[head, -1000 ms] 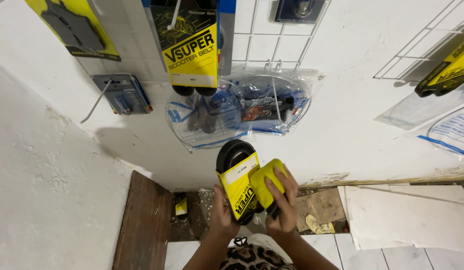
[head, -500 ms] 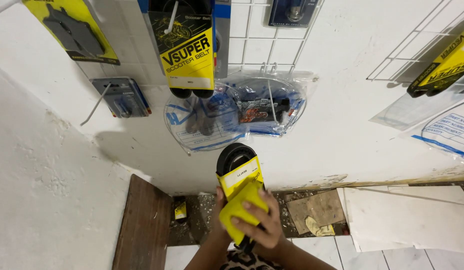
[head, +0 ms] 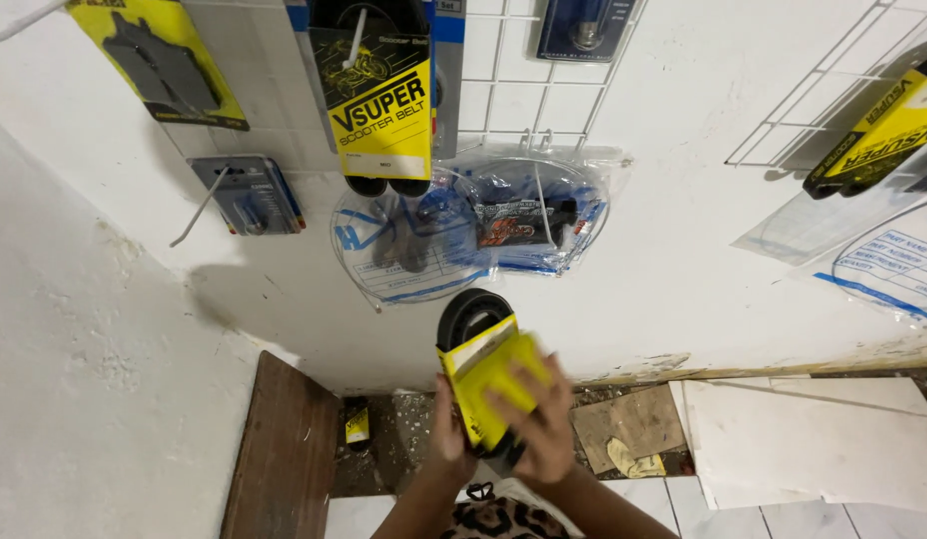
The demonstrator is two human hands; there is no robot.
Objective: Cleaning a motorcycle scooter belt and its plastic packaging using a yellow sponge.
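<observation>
Above the fingers, a white wire grid rack [head: 513, 90] is hung with packaged parts. Left of them, a dark wooden board [head: 281, 449] is leaned on the wall. A black rubber belt in a yellow cardboard sleeve [head: 480, 374] is gripped from below by the left hand [head: 446, 439]. A yellow cloth [head: 505, 374] is pressed flat against it by the right hand [head: 545, 429].

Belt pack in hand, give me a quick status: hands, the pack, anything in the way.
Left hand grips belt pack from behind. Right hand presses yellow cloth on its front. Pack held in front of white wall, below the hanging clear bags; nothing between.
</observation>
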